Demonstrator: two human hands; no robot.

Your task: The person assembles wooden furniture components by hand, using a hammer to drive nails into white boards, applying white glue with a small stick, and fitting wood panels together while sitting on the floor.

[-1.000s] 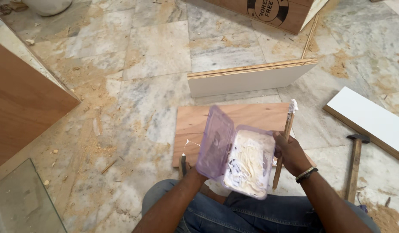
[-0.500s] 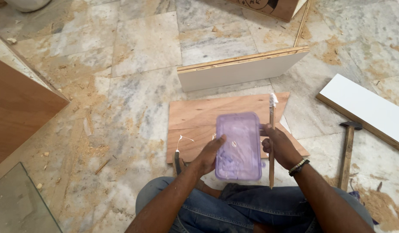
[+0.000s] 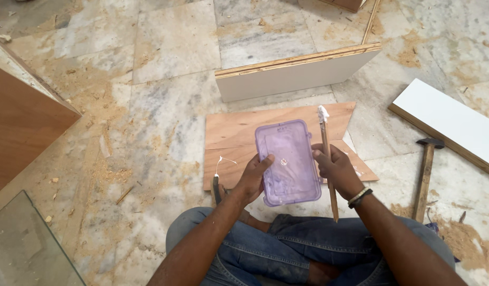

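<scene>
Pretty even daylight here, bright but soft, no hard shadows anywhere on the marble floor [image 3: 170,47]. The white board [image 3: 456,124] runs near blown-out (not quite glare). Focus is sharp throughout, with slight wide-angle stretch toward the corners and no motion blur.

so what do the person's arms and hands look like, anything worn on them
Both arms are bare with no sleeves in view, and both hands, left hand and right hand, are gloveless. The right wrist carries a dark band with a light stripe. No rings are visible.
</scene>
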